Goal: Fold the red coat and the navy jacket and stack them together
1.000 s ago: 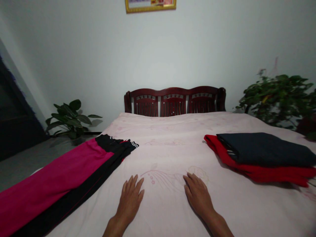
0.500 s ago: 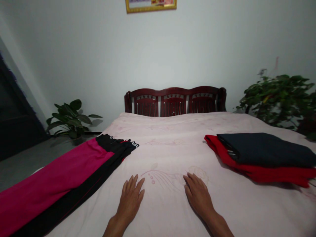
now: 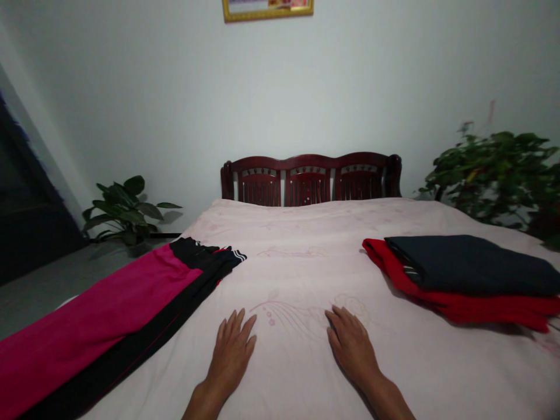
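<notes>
My left hand [image 3: 233, 348] lies palm down on the pale pink bed sheet [image 3: 289, 373], fingers stretched out, holding nothing. To its right, my right hand [image 3: 350, 344] rests flat on the same sheet, near a printed flower, also without anything in it. On the left side of the bed lie long garments: a magenta one [image 3: 118, 303] over black ones [image 3: 144, 344] with white-striped edges at the far end. A folded dark navy garment [image 3: 472, 265] sits on top of a folded red garment [image 3: 472, 308] at the right. Neither hand touches the clothes.
A dark red wooden headboard [image 3: 307, 178] stands at the bed's far end against a pale wall. One leafy plant [image 3: 126, 210] is on the floor at left, and a bushier plant [image 3: 494, 175] is at right. A gold-framed picture [image 3: 268, 11] hangs above.
</notes>
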Motion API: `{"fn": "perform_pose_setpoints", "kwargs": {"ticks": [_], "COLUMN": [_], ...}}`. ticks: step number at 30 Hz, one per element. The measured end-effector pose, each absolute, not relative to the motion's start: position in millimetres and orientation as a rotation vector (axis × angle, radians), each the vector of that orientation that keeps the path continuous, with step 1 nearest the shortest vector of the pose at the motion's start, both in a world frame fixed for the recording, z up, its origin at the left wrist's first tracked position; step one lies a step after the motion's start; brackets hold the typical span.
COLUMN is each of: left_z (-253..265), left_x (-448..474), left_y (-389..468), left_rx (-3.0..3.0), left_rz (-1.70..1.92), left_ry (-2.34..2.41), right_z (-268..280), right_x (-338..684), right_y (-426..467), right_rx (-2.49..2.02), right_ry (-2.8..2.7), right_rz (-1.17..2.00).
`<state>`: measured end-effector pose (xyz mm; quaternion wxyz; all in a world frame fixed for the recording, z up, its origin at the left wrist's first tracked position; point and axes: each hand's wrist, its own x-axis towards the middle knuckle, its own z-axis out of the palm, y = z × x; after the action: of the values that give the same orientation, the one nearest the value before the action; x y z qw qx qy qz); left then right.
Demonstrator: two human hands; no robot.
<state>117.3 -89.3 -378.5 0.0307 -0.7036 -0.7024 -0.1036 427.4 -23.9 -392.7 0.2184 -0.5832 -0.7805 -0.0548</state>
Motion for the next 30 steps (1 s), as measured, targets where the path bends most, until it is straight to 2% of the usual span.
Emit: {"fn": "perform_pose_setpoints", "kwargs": {"ticks": [30], "left_z": [-382.2], "left_x": [116.0], "left_y": [-88.3], "left_rx": [-2.16], "left_rz": [-0.33], "left_ry": [-2.133], "right_z": [-385.8], "right_x": [425.8], "right_y": [-27.4], "right_rx": [-1.644], "right_ry": [-2.17], "right_rz": [-0.094]}}
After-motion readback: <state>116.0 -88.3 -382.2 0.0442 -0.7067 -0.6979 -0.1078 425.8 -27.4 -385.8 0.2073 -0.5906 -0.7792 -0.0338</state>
